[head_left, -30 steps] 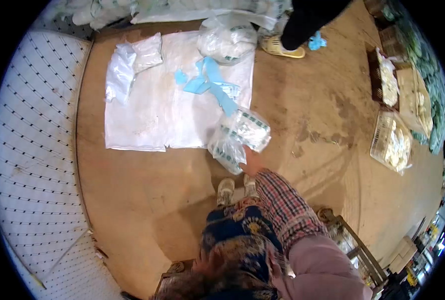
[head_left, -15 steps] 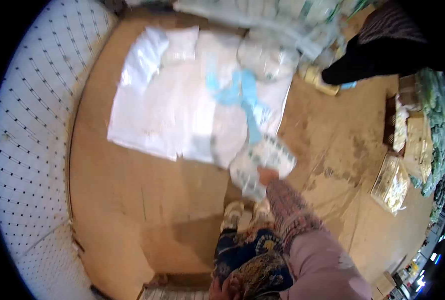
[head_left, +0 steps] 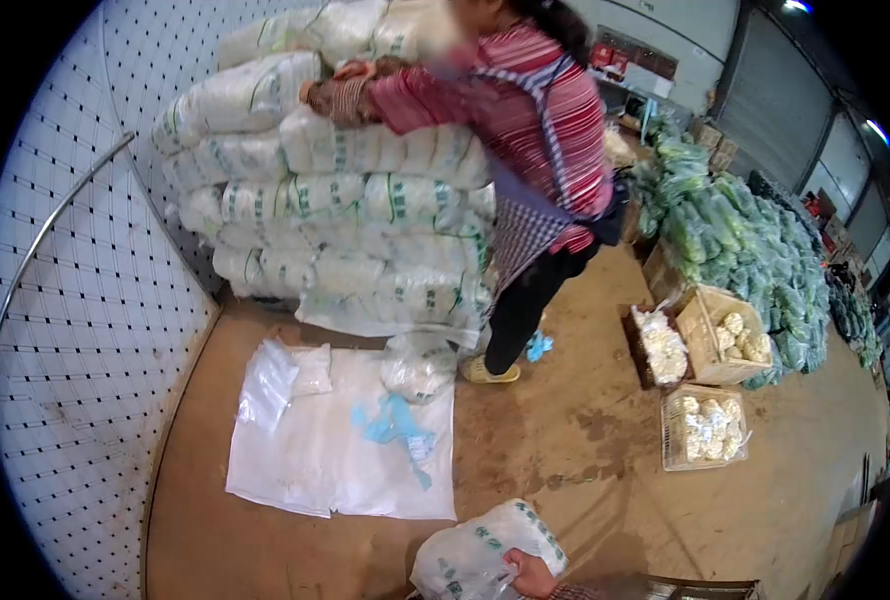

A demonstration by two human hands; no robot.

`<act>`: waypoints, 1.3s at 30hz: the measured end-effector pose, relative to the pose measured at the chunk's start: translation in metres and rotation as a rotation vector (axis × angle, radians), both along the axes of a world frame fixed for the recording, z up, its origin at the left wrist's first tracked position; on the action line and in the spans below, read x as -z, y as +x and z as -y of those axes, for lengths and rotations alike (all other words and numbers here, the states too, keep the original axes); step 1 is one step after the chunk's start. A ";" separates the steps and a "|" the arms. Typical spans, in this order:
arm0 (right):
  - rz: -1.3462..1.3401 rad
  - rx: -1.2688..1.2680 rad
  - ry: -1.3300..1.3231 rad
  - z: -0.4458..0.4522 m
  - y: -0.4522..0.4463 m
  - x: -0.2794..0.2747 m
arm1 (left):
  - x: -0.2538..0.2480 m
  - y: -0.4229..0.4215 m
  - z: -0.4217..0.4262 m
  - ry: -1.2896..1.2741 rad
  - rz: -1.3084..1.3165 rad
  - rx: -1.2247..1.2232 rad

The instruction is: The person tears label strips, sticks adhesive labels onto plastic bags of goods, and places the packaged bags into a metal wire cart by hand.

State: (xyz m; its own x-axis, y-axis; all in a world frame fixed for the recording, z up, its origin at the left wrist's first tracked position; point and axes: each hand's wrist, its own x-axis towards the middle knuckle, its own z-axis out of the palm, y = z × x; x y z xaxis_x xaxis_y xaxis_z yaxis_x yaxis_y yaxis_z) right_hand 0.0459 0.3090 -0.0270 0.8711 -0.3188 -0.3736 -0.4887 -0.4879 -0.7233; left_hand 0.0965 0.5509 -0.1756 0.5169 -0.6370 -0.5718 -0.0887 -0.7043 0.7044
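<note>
My right hand grips a full white plastic bag with green printing, at the bottom of the view. Its fingers are closed around the thin plastic at the bag's near side. The contents look pale, but I cannot make out what they are. My left hand is out of view. Beyond the bag, a white sheet lies on the brown floor. On it are a torn light-blue plastic piece, another filled bag and a shiny clear plastic bag.
A co-worker leans over a tall stack of filled bags, hands on its upper layers. Crates of pale produce stand at the right, beside bagged green vegetables. A dotted white wall runs along the left.
The view has tilted up, bringing the stack and co-worker into sight. My right hand still holds the bag, which is now away from the white sheet. My left hand has dropped out of view.
</note>
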 end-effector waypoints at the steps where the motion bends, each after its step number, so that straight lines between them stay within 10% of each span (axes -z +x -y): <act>1: 0.067 0.076 -0.008 -0.004 -0.011 -0.028 | -0.009 0.005 0.011 -0.051 -0.033 0.001; 9: 0.642 0.751 0.107 -0.012 -0.145 -0.186 | -0.108 -0.018 0.111 -0.481 -0.851 0.042; 13: 0.733 0.945 -0.557 -0.017 -0.228 -0.276 | -0.166 -0.069 0.140 -0.542 -1.364 0.174; 15: 0.918 0.932 -0.300 -0.002 -0.336 -0.288 | -0.178 -0.105 0.167 -0.597 -1.594 0.330; 17: 0.926 1.194 -0.691 -0.039 -0.357 -0.345 | -0.318 -0.128 0.179 -0.223 -1.747 0.459; 18: 0.917 1.280 -0.808 -0.054 -0.376 -0.364 | -0.299 -0.173 0.201 -0.236 -1.685 0.520; 19: 0.910 1.349 -0.902 -0.069 -0.403 -0.379 | -0.386 -0.168 0.195 -0.402 -1.561 0.855; 20: 0.898 1.419 -0.986 -0.083 -0.430 -0.390 | -0.337 -0.224 0.228 -0.402 -1.720 1.028; 22: 0.862 1.552 -1.126 -0.108 -0.493 -0.404 | -0.365 -0.256 0.261 -0.120 -1.288 1.174; 24: 0.779 1.679 -1.218 -0.143 -0.563 -0.407 | -0.313 -0.337 0.294 -0.799 -0.721 1.453; 25: 0.734 1.742 -1.228 -0.167 -0.602 -0.401 | -0.283 -0.366 0.297 -1.218 0.217 1.548; 28: 0.554 1.875 -1.276 -0.247 -0.693 -0.365 | -0.278 -0.405 0.298 -0.492 -0.300 1.310; 29: 1.087 2.057 -0.745 -0.225 -0.668 -0.368 | -0.280 -0.412 0.307 -0.865 0.011 1.407; 31: 0.760 1.852 -0.981 -0.226 -0.676 -0.339 | -0.258 -0.444 0.320 -1.304 0.238 1.395; 39: 0.904 2.407 -0.696 -0.228 -0.768 -0.220 | -0.243 -0.500 0.344 -1.006 0.536 1.701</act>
